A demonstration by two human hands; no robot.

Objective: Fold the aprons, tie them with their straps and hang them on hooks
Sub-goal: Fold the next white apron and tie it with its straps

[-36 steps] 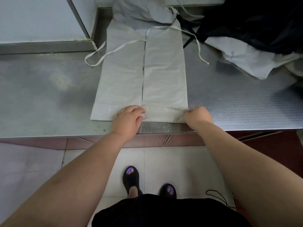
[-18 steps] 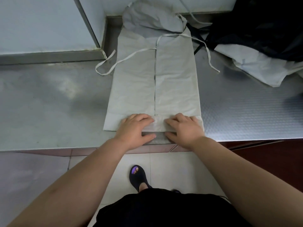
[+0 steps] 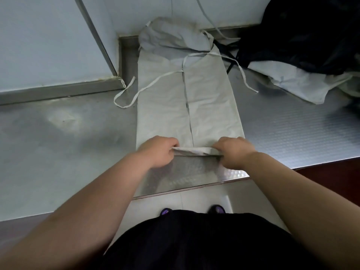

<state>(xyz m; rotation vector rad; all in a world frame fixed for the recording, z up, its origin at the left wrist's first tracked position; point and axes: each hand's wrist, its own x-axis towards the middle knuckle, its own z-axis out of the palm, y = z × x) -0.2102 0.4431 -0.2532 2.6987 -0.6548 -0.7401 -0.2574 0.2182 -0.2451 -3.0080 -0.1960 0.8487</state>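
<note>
The grey apron (image 3: 165,106) lies on the steel table (image 3: 58,143), folded into a narrow strip. Its long axis runs straight away from the person, with the bunched top end against the far wall (image 3: 224,12) and the hem nearest. The left hand (image 3: 157,151) and right hand (image 3: 233,152) each grip that hem with curled fingers, its edge lifted and turned over. A strap (image 3: 124,96) loops off the left side. A second apron (image 3: 296,84) and a black cloth (image 3: 311,36) lie at the far right.
</note>
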